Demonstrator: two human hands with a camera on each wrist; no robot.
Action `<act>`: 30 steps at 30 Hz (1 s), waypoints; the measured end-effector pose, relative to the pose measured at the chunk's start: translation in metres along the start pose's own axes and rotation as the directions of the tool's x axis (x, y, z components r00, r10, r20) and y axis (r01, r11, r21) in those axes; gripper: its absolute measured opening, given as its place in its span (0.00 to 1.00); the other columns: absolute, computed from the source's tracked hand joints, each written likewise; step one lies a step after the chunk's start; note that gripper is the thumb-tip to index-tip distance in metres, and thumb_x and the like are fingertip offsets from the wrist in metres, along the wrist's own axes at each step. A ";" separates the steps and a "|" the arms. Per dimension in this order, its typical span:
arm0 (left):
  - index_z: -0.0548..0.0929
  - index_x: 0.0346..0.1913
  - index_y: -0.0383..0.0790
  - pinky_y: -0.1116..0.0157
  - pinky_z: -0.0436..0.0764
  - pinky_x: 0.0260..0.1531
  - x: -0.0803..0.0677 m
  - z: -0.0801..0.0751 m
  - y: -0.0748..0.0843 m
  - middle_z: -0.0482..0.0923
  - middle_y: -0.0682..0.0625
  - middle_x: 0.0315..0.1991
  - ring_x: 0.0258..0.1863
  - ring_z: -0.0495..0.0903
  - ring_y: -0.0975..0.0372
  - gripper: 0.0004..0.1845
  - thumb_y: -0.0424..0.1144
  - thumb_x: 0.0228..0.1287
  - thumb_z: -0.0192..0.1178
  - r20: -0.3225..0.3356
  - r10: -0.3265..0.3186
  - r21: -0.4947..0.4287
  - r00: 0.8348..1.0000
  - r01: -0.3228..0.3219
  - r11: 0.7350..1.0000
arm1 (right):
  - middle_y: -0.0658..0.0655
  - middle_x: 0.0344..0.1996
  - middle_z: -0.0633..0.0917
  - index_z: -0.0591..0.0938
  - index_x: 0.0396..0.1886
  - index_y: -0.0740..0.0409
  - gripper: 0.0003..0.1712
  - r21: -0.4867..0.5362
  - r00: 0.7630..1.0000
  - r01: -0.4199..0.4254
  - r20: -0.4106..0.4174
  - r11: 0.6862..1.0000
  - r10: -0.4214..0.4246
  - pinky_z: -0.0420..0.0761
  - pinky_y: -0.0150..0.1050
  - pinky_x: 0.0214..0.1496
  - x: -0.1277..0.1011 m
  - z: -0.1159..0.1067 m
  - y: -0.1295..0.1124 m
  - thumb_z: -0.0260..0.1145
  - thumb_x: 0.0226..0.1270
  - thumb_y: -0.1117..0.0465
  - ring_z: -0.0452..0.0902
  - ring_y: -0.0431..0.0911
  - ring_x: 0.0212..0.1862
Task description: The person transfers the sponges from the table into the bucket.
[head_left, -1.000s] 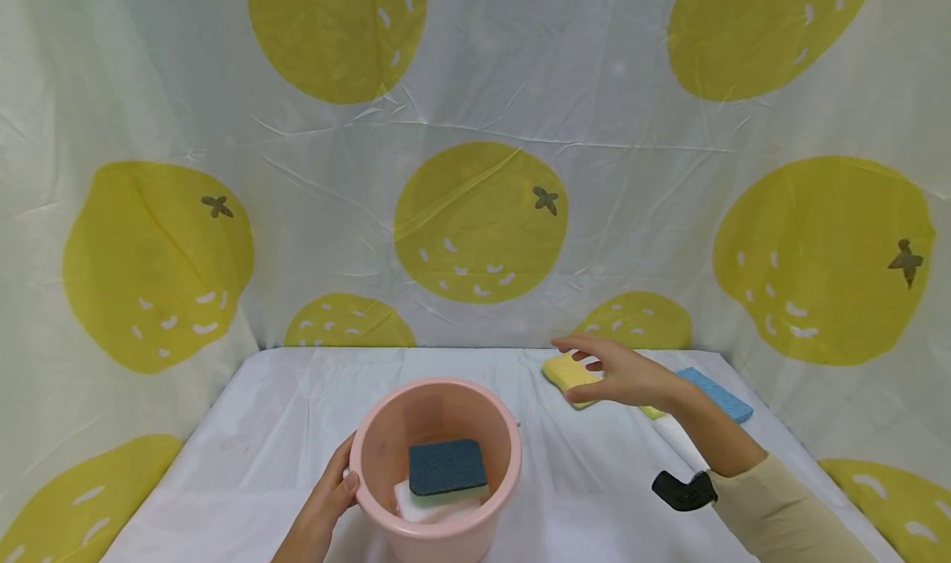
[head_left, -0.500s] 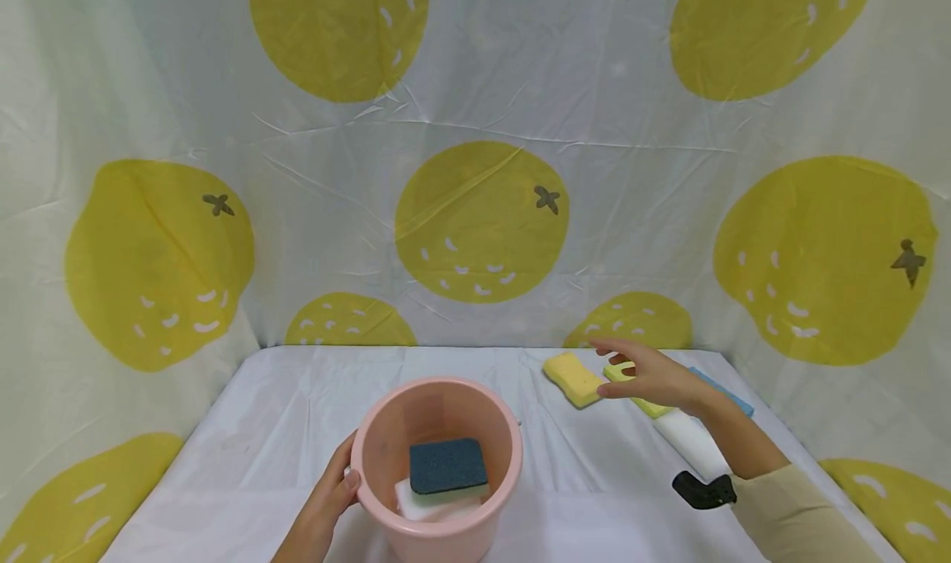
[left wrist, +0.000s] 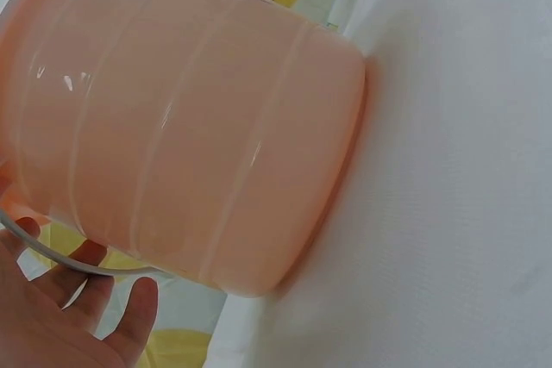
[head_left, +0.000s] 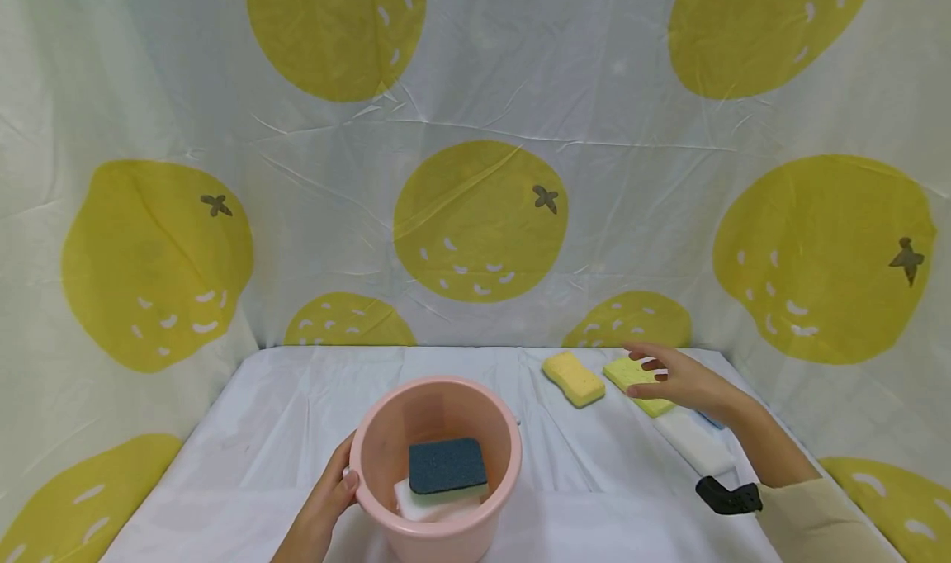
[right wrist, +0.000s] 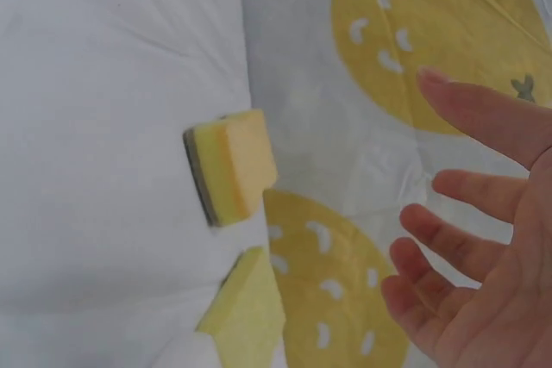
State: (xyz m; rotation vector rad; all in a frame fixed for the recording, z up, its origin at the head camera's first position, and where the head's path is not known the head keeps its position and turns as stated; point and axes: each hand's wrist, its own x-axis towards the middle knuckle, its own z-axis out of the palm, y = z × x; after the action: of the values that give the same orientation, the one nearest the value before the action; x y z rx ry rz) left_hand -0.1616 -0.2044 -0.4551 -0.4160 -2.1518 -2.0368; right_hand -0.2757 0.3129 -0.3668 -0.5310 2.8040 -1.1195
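Observation:
A pink bucket [head_left: 434, 532] stands on the table. Inside it, a sponge with a dark scouring face [head_left: 447, 466] lies on a white sponge [head_left: 427, 509]. My left hand [head_left: 325, 493] holds the bucket's left rim, the thumb at the edge; in the left wrist view its other fingers spread by the thin handle [left wrist: 82, 266]. Over the right side of the table hovers my right hand [head_left: 691, 381], fingers spread and slightly bent, nothing in them. It overlaps a yellow-green sponge [head_left: 627, 373] in the head view. Left of that lies a yellow sponge [head_left: 574, 379] with a dark underside.
A long white sponge [head_left: 694, 441] lies in front of the yellow-green one. Behind my right wrist, a blue sponge [head_left: 709, 420] is mostly hidden. A lemon-patterned curtain [head_left: 483, 224] closes off the table's back and sides.
My right hand has moved to the right, away from the yellow sponge, uncovering it and part of the yellow-green one while covering the blue one. My left hand and the bucket stay put.

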 end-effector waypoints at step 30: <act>0.66 0.76 0.33 0.62 0.81 0.45 0.001 0.000 0.003 0.68 0.35 0.66 0.54 0.77 0.62 0.31 0.41 0.74 0.45 -0.016 -0.016 0.006 1.000 0.016 1.000 | 0.81 0.66 0.68 0.59 0.75 0.78 0.52 -0.016 0.971 -0.239 0.017 0.971 0.240 0.74 0.66 0.58 -0.045 0.006 0.088 0.73 0.70 0.48 0.64 0.76 0.65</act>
State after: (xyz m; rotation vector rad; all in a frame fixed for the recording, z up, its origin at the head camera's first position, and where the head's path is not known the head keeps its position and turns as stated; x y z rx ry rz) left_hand -0.1620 -0.2038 -0.4521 -0.3817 -2.1591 -2.0341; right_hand -0.2580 0.3835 -0.4333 -0.1940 2.7679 -1.0404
